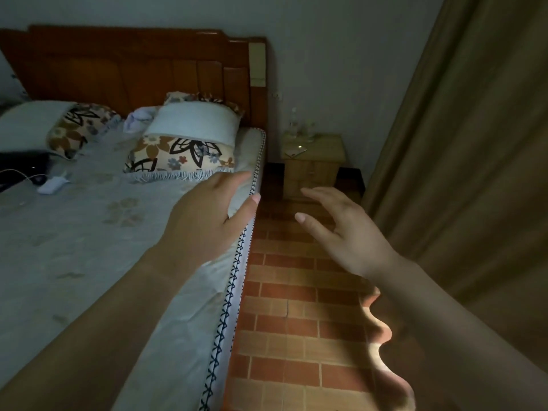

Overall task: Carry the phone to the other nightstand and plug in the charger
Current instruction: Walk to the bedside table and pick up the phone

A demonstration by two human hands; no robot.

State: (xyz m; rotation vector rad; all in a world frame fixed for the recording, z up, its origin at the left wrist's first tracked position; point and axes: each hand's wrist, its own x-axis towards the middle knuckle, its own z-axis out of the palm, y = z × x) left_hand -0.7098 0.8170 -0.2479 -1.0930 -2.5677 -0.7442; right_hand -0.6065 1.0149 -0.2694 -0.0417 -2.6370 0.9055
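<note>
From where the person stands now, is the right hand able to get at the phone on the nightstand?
Probably not yet. The right hand is open and empty, well short of the phone on the nightstand. Nothing blocks the way: the brick floor between bed and curtain looks clear, so stepping forward should do.

A bed lay on my left, pillows at its headboard; a nightstand stood ahead, curtain on my right.
</note>
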